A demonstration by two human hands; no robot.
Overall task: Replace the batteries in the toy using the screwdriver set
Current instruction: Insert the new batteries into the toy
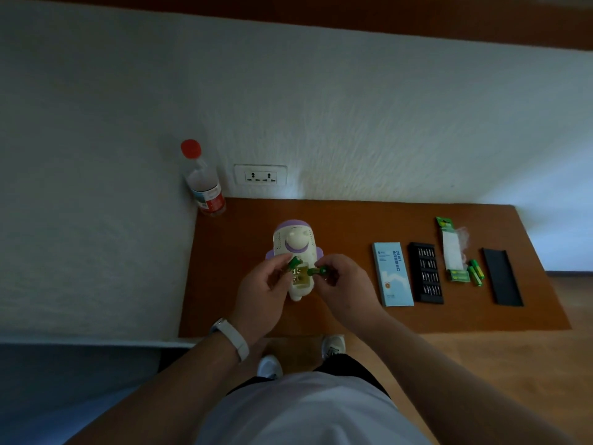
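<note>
Toy [296, 252] lies between both hands, left grip [266, 284] and right grip [340, 281] each pinching a battery.

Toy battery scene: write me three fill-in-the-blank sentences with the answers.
1. Each hand, left hand and right hand, holds a ____ battery over the toy.
2. The bottle has a ____ cap.
3. The blue box lies directly ____ of the bit tray.

Answers: green; red; left

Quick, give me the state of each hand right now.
Left hand: closed, pinching a green battery above the toy.
Right hand: closed, pinching another green battery beside the toy's open battery compartment.
</note>
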